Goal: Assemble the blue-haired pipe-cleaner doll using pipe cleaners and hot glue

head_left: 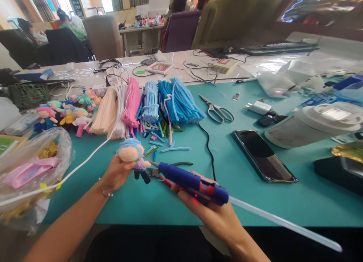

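My left hand is closed around a small pipe-cleaner doll with blue hair, a purple top and black legs. In my right hand is a blue hot glue gun, a red light glowing on its side and a long clear glue stick poking out of its back. The gun's nozzle points left and comes close to the doll's arm; whether they touch I cannot tell. Pliers with red on the handle lie behind the gun, partly hidden. Short blue pipe-cleaner offcuts are scattered just beyond the doll.
Bundles of beige, pink and blue pipe cleaners stretch across the back of the green mat. Finished dolls and a plastic bag are left. Scissors, a phone and a lidded cup are right.
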Tool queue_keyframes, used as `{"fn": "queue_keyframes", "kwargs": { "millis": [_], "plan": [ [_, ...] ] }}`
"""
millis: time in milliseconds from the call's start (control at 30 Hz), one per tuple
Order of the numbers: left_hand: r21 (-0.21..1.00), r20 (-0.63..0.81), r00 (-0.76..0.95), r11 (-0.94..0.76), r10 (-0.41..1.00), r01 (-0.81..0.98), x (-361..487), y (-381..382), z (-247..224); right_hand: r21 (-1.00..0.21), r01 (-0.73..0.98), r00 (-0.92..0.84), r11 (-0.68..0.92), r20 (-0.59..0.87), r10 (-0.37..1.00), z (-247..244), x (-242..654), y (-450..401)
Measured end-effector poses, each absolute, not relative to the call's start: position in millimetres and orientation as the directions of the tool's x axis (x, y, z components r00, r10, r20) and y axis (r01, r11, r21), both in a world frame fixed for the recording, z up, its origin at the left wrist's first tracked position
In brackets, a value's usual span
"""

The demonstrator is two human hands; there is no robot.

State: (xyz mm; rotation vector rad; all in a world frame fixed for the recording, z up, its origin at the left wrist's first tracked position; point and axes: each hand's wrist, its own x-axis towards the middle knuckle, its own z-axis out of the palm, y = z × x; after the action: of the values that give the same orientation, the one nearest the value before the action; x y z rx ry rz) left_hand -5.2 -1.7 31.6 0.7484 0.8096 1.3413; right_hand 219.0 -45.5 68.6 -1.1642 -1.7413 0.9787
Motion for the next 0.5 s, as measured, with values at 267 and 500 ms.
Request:
{"fn": "queue_keyframes", "kwargs": {
  "millis": [267,500],
  "plan": [
    [0.863,-0.065,0.062,0.087,0.996,-0.498,-5,-3,33,-0.942,0.336,0.185,-0.013,0.053,0.981,51,279,-16],
    [0.852,-0.098,0.042,0.106,0.994,-0.513,-8,-1,33,-0.749,0.658,0.221,-0.082,0.087,0.971,34,307,16]
  ]
}}
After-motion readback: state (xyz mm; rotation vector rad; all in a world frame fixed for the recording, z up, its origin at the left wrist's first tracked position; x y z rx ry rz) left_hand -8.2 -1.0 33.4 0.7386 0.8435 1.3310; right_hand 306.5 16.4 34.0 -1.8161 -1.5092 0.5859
